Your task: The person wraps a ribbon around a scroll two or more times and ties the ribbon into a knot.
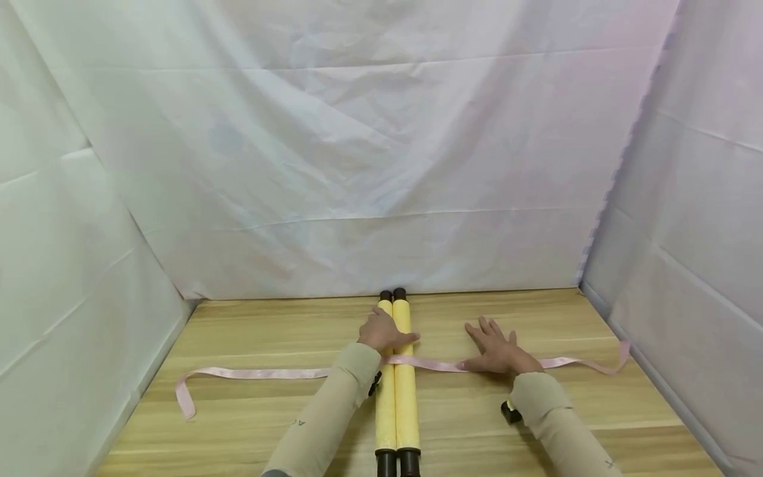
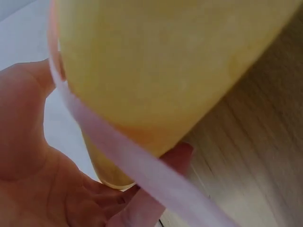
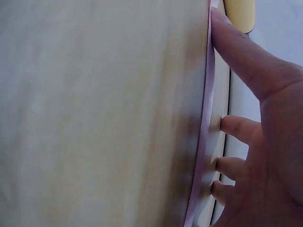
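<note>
A yellow scroll (image 1: pixel 406 411), rolled into two tubes side by side with dark end knobs, lies lengthwise on the table. Across its top runs a long pink ribbon (image 1: pixel 262 373), which stretches out to both sides. My left hand (image 1: pixel 381 330) grips the scroll just beyond the ribbon, thumb over the top and fingers down the left side. In the left wrist view the ribbon (image 2: pixel 142 168) passes over the scroll (image 2: pixel 156 61) and in front of some fingertips. To the right, my right hand (image 1: pixel 499 351) rests with spread fingers on the table, its thumb touching the ribbon (image 3: pixel 201 137).
The wood-grain table (image 1: pixel 286 424) is bounded by white cloth walls, with the back cloth (image 1: pixel 334 252) right behind the scroll's far knobs. The ribbon's left end bends toward the front, while its right end curls up near the right wall (image 1: pixel 685 291).
</note>
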`<state>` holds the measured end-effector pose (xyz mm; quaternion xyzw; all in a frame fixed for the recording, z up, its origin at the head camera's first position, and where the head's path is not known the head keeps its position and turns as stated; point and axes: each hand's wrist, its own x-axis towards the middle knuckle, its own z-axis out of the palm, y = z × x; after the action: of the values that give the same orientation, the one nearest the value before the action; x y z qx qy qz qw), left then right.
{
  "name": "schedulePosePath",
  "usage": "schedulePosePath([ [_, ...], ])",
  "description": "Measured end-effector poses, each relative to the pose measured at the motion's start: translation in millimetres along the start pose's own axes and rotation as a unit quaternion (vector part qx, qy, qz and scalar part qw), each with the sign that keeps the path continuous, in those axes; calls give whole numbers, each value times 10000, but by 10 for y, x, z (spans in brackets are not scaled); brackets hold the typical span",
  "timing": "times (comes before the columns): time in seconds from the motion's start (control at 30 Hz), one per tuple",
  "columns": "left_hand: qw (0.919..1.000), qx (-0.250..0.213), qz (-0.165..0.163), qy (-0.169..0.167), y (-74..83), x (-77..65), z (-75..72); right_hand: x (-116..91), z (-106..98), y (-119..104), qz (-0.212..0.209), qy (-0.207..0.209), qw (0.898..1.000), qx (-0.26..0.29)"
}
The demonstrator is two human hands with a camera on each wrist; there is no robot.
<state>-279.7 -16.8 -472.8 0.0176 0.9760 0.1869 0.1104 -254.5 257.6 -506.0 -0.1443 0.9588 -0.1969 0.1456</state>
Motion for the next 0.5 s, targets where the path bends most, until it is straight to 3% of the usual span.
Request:
schedulePosePath([
  [0.23, 9995, -182, -70, 236, 16, -5, 16, 7, 7, 2, -34, 9, 10000, 9],
  [0.5, 9964, -576, 123, 613, 14, 4, 31, -20, -4, 29, -113, -68, 9999, 23],
])
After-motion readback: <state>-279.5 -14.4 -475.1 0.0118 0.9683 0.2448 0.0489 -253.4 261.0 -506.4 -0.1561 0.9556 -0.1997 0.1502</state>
